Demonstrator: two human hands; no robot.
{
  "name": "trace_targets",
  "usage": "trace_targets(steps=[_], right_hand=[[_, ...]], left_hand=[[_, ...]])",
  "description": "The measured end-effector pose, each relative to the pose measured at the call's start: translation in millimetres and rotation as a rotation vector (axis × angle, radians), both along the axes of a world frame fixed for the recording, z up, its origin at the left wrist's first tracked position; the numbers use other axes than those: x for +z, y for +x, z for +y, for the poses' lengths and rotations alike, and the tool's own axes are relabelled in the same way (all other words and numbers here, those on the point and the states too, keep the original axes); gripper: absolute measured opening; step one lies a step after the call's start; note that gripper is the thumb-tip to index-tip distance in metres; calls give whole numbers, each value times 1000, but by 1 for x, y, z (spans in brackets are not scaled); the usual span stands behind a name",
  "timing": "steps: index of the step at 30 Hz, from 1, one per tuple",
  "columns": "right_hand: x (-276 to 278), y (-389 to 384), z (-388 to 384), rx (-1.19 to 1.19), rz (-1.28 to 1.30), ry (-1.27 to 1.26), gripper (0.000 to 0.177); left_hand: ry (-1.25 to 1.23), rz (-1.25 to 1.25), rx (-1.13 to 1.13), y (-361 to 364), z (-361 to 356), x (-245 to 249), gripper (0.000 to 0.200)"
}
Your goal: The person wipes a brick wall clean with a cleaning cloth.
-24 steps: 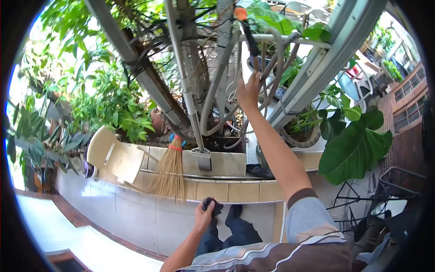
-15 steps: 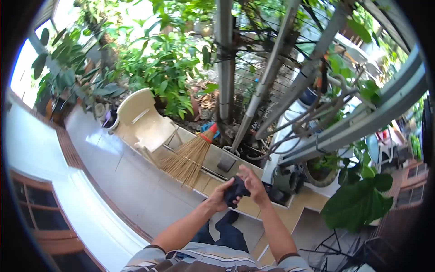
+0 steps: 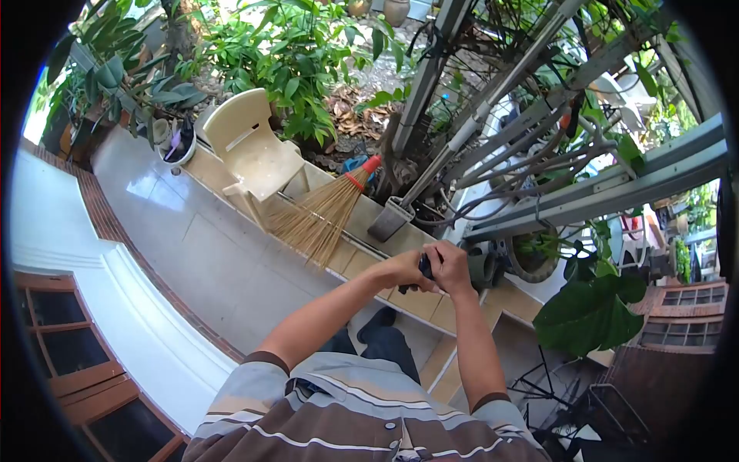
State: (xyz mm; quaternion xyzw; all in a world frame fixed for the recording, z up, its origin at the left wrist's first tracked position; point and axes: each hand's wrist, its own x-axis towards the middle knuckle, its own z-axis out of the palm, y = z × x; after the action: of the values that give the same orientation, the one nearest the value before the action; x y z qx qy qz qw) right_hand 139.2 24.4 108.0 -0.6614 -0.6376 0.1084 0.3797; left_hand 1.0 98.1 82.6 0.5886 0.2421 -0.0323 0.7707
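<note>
My left hand (image 3: 402,269) and my right hand (image 3: 448,266) meet in front of my body, both closed on a small black cloth bundle (image 3: 425,266). Only a strip of the black cloth shows between my fingers; my hands hide the rest, and I cannot tell its exact kind. Beyond my hands, a metal shovel (image 3: 389,222) leans with its blade on the tiled ledge. A stick broom (image 3: 319,219) with a red-bound top lies against that ledge, left of the shovel. Dark green boots (image 3: 483,266) stand just past my right hand.
A cream plastic chair (image 3: 258,150) stands on the ledge at left, by a white bucket (image 3: 178,146). Grey metal posts (image 3: 431,85) and looped hoses rise at right. A large leaf (image 3: 593,312) hangs near my right arm. A white wall (image 3: 146,323) borders the left.
My right hand, fingers raised and apart before, has closed on the black cloth beside my left hand. Both hands are higher in view, and my view has tilted and shifted.
</note>
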Motion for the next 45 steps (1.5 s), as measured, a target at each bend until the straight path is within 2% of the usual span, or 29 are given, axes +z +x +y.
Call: trace_targets(steps=[1, 3, 5, 7, 9, 10, 11, 13, 14, 15, 18, 19, 21, 22, 25, 28, 30, 31, 35, 40, 43, 45], right_hand=[[6, 0, 1, -61, 30, -52, 19], [9, 9, 3, -181, 22, -68, 30], [14, 27, 2, -362, 129, -262, 38], [6, 53, -4, -162, 745, -19, 48], [8, 61, -7, 164, 1235, 143, 80], [13, 64, -9, 296, 1312, 66, 99], [14, 66, -6, 385, 1289, 84, 92], [51, 72, -15, 297, 1223, -111, 73], [34, 91, -11, 282, 1230, -65, 46], [42, 95, -11, 196, 1298, -66, 32], [36, 127, 3, -43, 1439, 16, 32], [35, 136, 11, -35, 1518, 66, 36], [40, 154, 28, -126, 1673, 80, 42], [41, 166, 38, -143, 1703, 67, 44], [41, 203, 67, -183, 1783, 36, 49], [40, 231, 90, -244, 1804, 7, 50], [43, 242, 99, -323, 1750, -26, 47], [48, 248, 108, -353, 1728, -12, 43], [49, 260, 132, -514, 1586, -39, 31], [58, 270, 145, -654, 1432, -1, 23], [43, 287, 142, -290, 1578, 127, 28], [47, 286, 128, -129, 1493, 118, 34]], left_hand=[[126, 118, -62, 2, 4, 15, 28], [147, 92, -1, 9, 7, 18, 25], [4, 75, 6, 22, 11, 28, 23], [-271, -30, 61, 38, 8, 39, 16], [-856, -78, 17, 52, 9, 48, 18], [-925, -169, -23, 63, 5, 45, 28], [-994, -179, -55, 74, 0, 42, 29], [-1133, -192, -120, 94, -10, 42, 32], [-1058, -156, -88, 103, -11, 43, 30], [-980, -122, -57, 111, -9, 47, 28], [-845, -59, -103, 139, 5, 68, 18], [-737, -32, -130, 151, 10, 72, 16], [-586, -4, -212, 175, 25, 69, 22], [-438, 49, -168, 183, 26, 79, 31], [-166, 84, -148, 205, 39, 100, 26], [891, 256, -226, 225, 52, 107, 26], [1106, 188, -97, 248, 65, 72, 34], [1219, 148, -22, 254, 66, 72, 40], [1110, 346, 67, 265, 61, 95, 46], [1134, 355, 98, 284, 73, 91, 50], [1193, 323, 94, 292, 80, 89, 46], [1144, 393, 108, 291, 88, 92, 42]])
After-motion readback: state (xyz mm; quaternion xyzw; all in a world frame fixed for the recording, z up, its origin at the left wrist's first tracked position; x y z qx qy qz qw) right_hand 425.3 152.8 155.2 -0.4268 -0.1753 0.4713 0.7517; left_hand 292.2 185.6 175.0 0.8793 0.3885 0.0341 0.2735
